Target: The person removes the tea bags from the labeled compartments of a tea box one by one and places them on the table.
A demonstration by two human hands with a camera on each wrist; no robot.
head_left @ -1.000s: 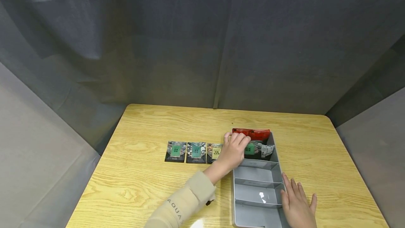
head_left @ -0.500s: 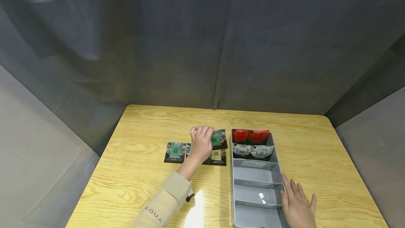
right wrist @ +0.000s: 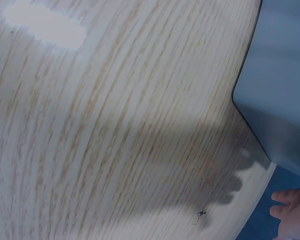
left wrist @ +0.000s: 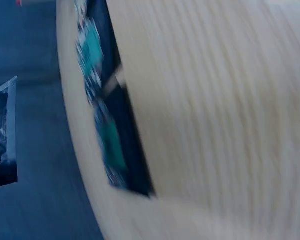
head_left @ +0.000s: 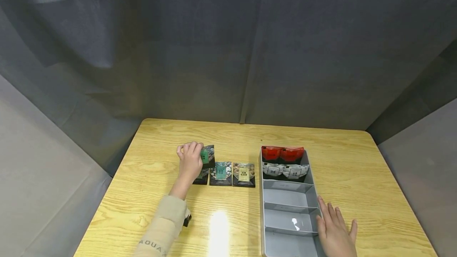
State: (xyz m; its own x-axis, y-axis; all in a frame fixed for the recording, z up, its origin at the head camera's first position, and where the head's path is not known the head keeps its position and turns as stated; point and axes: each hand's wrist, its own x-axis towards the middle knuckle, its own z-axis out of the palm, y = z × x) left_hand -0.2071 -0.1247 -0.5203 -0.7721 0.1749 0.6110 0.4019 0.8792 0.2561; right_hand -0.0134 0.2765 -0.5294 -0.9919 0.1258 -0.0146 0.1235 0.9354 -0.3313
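Note:
My left hand [head_left: 190, 163] pinches a black sachet [head_left: 208, 156] with a green label and holds it over the leftmost sachet [head_left: 201, 178] of a row on the table. In the left wrist view the held sachet [left wrist: 4, 135] shows at the left edge, beside two blurred sachets lying flat. A sachet with a teal label [head_left: 220, 173] and one with a yellow label [head_left: 244, 174] complete the row. My right hand [head_left: 336, 231], fingers extended, lies along the right side of a grey divided box [head_left: 262, 213], fingertips at its wall.
Red packets [head_left: 292, 154] stand in the box's far compartment, with silver-and-black packets [head_left: 294, 171] in front of them. Low dividers [head_left: 290, 208] split the nearer part. Dark curtain [head_left: 200, 70] hangs behind the wooden table [head_left: 150, 209].
My left hand has moved left from the box, across the row, carrying the green-labelled sachet, which came into view on the way. The right hand stays in place.

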